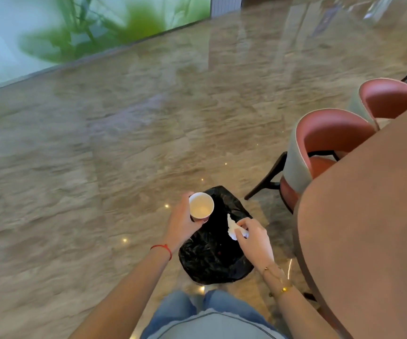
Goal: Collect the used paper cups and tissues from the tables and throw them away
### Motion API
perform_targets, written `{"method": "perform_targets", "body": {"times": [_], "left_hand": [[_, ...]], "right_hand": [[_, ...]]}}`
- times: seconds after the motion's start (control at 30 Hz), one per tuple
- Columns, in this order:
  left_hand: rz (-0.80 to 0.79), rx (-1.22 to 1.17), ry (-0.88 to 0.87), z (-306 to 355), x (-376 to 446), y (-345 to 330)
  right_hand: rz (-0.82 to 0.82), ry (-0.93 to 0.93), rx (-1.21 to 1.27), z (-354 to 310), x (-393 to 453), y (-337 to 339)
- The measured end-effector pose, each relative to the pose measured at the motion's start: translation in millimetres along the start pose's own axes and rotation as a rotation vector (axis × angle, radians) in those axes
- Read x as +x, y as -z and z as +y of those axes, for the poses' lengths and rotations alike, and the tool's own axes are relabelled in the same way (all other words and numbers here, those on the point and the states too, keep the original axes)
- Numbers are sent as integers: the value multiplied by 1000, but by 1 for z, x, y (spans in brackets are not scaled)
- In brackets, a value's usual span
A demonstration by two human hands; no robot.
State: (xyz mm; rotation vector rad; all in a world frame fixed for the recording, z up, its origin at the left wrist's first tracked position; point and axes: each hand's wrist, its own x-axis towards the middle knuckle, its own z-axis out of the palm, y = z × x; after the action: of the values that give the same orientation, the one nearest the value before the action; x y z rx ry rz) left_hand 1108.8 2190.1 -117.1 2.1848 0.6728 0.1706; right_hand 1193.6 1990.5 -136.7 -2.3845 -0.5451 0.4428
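My left hand [181, 221] grips a white paper cup [201, 205], held upright with its mouth facing me, at the left rim of a black rubbish bag [209, 253]. The cup looks empty inside. My right hand [253, 237] pinches a crumpled white tissue [232, 227] above the bag's right side. The bag stands open on the floor just ahead of my knees, and its inside is too dark to see what lies in it.
A brown round table [368, 216] fills the right side, close to my right arm. Two red-and-grey chairs [324, 145] are tucked against its far edge. Glossy marble floor [99, 155] stretches left and ahead to a green wall panel [75, 28].
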Motion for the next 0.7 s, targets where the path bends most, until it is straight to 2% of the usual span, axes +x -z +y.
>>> {"method": "perform_targets", "body": {"times": [0.33,0.5,0.7], "left_hand": [[-204,-45,137,-31,82,-37],[-241,23,94,-41,88,-24],[-215,151,-58,-25,69,17]], "right_hand": [[-190,-154,-37,29,77,-24],[-134,-157,-4,25,74,-15],[-9,-15,-31,6,56,14]]}}
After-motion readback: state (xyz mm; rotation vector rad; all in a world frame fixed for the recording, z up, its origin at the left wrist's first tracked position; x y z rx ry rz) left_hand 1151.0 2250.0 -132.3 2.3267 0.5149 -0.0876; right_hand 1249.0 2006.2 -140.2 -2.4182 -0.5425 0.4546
